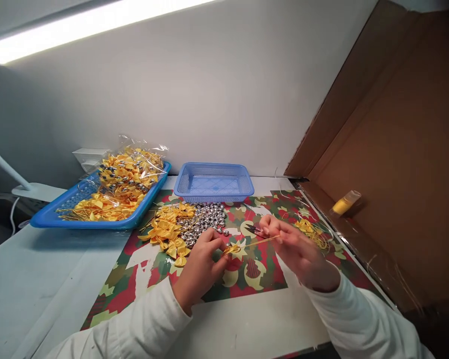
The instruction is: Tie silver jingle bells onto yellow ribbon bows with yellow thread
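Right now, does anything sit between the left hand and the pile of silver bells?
Nothing visible does. The left hand, pinching a small yellow bow, lies just in front of the silver bells, with only bare patterned mat between them.

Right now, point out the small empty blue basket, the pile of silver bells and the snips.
small blue basket [247, 188]: head view, right rim.
pile of silver bells [205, 222]: head view, middle of the heap.
snips [253, 229]: head view, dark blades beside the right hand [299, 254].
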{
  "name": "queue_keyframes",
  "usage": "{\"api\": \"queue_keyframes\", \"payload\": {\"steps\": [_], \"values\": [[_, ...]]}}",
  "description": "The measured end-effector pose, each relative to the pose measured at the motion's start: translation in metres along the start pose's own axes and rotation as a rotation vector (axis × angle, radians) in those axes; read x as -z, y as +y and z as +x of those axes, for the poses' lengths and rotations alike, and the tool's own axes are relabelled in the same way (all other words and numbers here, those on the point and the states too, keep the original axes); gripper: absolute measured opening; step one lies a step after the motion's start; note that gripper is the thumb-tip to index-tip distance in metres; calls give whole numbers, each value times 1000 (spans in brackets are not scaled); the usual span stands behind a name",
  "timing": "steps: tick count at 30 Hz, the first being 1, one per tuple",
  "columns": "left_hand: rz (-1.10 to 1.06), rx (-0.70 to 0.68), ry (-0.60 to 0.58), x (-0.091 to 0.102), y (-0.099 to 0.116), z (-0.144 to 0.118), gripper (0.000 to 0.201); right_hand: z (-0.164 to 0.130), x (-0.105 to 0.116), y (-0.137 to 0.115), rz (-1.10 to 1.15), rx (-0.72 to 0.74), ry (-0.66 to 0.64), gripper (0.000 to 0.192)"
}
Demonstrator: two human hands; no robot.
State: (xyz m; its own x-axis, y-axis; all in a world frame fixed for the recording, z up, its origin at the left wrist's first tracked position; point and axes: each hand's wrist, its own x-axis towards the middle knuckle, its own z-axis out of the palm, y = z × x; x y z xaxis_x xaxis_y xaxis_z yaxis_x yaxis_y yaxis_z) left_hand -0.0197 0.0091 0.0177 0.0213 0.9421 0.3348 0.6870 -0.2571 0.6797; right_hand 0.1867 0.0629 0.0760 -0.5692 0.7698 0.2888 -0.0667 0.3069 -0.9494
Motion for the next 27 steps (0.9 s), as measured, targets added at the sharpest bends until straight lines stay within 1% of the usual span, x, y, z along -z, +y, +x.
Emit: {"api": "queue_keyframes", "payload": {"steps": [3, 5, 9, 11, 14, 17, 19, 22, 25, 27], "values": [[-31, -41, -16, 0, -5, 2, 12, 2, 16, -16, 77, -9, 78, 24], [-55, -69, -50, 0, -7, 3, 13, 2, 26, -27, 126, -5, 124, 27], [-58, -75, -95, 0, -8, 3, 13, 0, 42, -53, 156, 6, 163, 34], [-35, -70, -94, 0, -8, 4, 12, -2, 50, -67, 132, 20, 221, 34], [31, -76, -92, 0, -10, 4, 13, -6, 65, -88, 144, 29, 347, 33], [96, -105, -81, 1, -11, 6, 12, -7, 84, -104, 169, 23, 393, 32], [126, -160, -85, 3, -10, 7, 13, -6, 95, -115, 161, 46, 408, 34], [163, -320, -156, 5, -8, 9, 13, 0, 104, -136, 121, 92, 455, 35], [198, -472, -252, 6, -7, 10, 13, 8, 103, -165, 59, 85, 527, 28], [229, -518, -298, 6, -6, 10, 17, 16, 98, -185, 29, 38, 587, 32]]}}
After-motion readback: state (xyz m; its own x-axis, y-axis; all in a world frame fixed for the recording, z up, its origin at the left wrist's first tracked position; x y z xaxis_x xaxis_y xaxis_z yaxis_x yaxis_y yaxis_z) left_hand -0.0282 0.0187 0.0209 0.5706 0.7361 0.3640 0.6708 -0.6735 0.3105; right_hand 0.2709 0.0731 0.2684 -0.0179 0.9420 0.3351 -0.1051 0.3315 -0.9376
